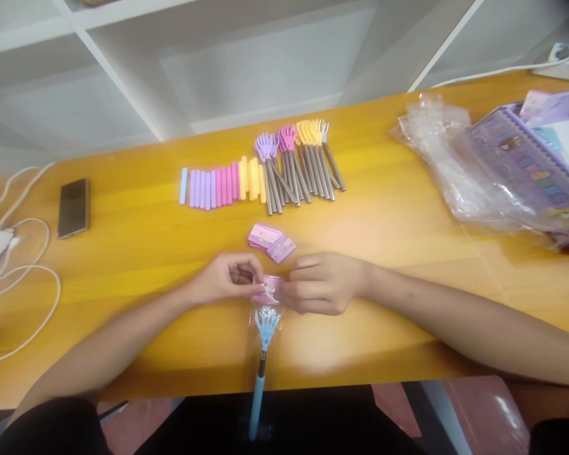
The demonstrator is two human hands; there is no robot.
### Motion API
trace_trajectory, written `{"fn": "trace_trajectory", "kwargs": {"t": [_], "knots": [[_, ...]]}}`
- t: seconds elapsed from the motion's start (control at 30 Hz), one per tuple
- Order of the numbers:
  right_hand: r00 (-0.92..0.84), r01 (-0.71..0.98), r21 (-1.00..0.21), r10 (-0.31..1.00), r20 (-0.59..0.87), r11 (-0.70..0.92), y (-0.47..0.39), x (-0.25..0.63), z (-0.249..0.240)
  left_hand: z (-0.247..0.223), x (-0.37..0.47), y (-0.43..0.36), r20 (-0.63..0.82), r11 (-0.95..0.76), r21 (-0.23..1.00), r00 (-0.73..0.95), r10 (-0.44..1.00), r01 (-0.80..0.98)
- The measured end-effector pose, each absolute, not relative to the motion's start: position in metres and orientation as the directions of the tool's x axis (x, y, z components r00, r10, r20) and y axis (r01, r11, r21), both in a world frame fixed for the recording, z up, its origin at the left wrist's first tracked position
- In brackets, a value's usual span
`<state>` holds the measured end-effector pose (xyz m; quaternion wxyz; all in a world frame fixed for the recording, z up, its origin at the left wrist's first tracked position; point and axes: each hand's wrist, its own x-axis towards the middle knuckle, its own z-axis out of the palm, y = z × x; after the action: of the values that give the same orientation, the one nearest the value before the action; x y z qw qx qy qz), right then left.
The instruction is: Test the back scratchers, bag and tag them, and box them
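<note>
Two hands, left [241, 276] and right [323, 283], apparently pinching pink card [271, 289] between them.

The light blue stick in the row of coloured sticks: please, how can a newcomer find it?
On the yellow table, a row of short coloured sticks lies between the dark phone and the metal rods. Go to its end nearest the phone. The stick there is the row's only light blue one, beside purple sticks.

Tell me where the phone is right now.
In the head view, the phone lies on the table's left side, just right of the white cables and well left of the light-blue tube.
</note>
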<state>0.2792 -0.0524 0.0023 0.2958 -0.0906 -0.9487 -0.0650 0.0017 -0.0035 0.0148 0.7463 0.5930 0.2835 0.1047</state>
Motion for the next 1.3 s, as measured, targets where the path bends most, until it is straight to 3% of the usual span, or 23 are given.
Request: {"fn": "trace_trajectory", "kwargs": {"t": [0.1,0.5,1.3], "knots": [[-0.783,0.182,0.174,0.036,0.621,0.968,-0.051,0.276,0.002,0.016,0.006,-0.006,-0.293,0.268,0.948,0.798,0.527,0.172],[-0.778,0.265,0.238,0.062,0.626,0.934,-0.052,0.271,0.007,0.016,0.010,-0.007,-0.279,0.260,0.953,0.787,0.550,0.156],[-0.759,0.284,0.183,0.104,0.643,0.941,-0.052,0.266,0.013,0.018,0.009,-0.001,-0.262,0.233,0.958,0.833,0.487,0.165]]}}
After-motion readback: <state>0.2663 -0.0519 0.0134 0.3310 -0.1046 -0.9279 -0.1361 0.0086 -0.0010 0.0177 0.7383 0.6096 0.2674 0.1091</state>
